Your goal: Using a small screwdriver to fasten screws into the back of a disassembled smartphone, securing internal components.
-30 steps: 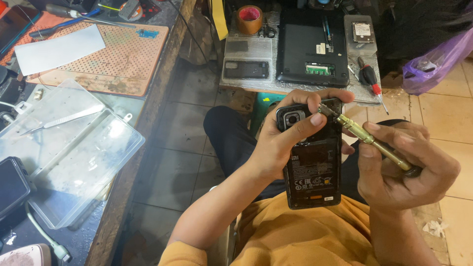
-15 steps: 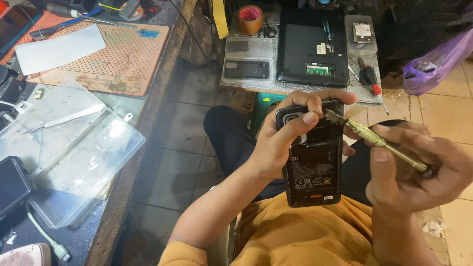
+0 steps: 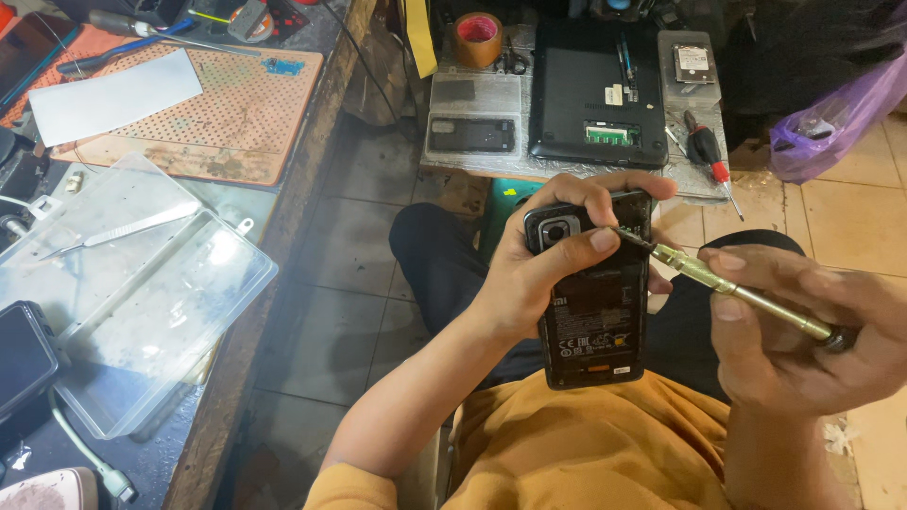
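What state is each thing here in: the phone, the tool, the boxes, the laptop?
Phone: back cover off, held upright in left hand.
Brass screwdriver: in right hand, tip at phone's top edge.
Clear plastic box: open, tweezers inside.
Laptop: closed, underside up, hatch open.
Tape roll: lying flat.

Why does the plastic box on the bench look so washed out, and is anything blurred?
Head view: overhead light glares off the clear plastic box; the phone, left hand and screwdriver look sharp; the right hand looks slightly soft.
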